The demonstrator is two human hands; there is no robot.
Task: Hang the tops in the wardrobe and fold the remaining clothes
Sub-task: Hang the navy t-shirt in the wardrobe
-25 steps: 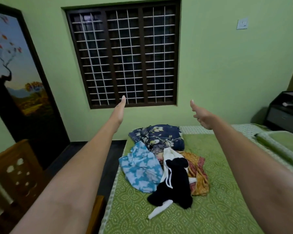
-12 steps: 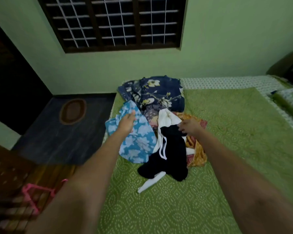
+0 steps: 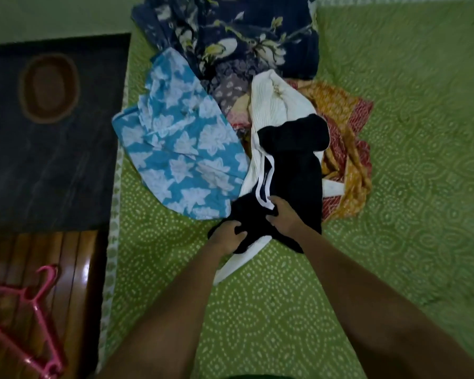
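Hangers in pink lie unused on the wooden stand left of the bed, and the blue floral, navy and orange clothes remain heaped there, so nothing looks hung or folded yet. Near the bed's front edge, left hand and right hand both grip the black garment, fingers curled into its cloth.

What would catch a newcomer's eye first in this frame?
Both hands meet mid-frame on the black garment with white trim: the left hand and the right hand each hold its near end in a grip. Behind it, a heap of clothes lies on the green patterned bedspread, the light blue floral-print cloth brightest at its left. Pink plastic hangers sit at lower left on dark wood.
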